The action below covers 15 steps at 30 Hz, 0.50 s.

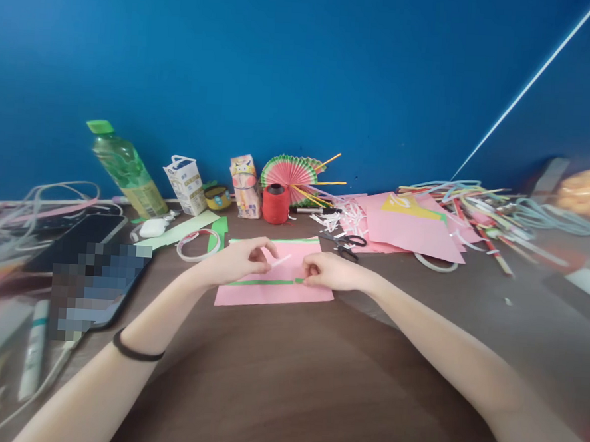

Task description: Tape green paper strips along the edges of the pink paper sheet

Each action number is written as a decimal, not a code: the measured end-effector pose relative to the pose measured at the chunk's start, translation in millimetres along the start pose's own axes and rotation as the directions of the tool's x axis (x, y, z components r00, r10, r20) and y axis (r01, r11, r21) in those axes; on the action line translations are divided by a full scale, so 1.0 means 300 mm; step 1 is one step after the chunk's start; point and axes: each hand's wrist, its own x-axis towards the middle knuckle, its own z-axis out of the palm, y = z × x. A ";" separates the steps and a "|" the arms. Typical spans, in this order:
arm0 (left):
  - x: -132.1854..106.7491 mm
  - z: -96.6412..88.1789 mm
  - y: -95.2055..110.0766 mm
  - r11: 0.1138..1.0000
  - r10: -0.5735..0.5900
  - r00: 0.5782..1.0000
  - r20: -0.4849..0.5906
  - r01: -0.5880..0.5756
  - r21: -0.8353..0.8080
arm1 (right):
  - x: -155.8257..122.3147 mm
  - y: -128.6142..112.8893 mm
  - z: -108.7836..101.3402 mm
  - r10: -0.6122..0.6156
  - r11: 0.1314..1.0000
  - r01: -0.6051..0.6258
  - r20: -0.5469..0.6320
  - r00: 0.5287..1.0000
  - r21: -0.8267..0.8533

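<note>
On the table [265, 379], by the left edge of the pink sheet [275, 296], lies a tape roll [193, 259]. The left hand [245, 258], over the sheet, is half curled, a white strip [281, 261] at its thumb tip (whether pinched or only sticking, I cannot tell). Along the sheet's near edge, a little inside, runs a green strip [266, 282]. Toward the right edge, the right hand [334, 272] is nearly closed at a short green piece [299, 280]; its hold is unclear. Here, I think, light fingertips and a flat sheet would serve best.
</note>
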 end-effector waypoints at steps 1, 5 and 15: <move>-0.001 0.000 0.004 1.000 -0.002 1.000 0.007 0.002 -0.001 | -0.001 -0.001 -0.007 -0.008 1.000 0.008 -0.027 1.000 0.018; -0.006 0.003 0.026 1.000 0.019 0.999 -0.030 -0.018 0.012 | -0.005 -0.011 -0.030 -0.016 0.954 0.058 -0.144 0.989 0.293; -0.014 0.029 0.078 0.992 0.126 0.966 -0.227 -0.129 0.000 | -0.036 -0.096 -0.035 -0.057 0.807 0.238 -0.330 0.942 0.541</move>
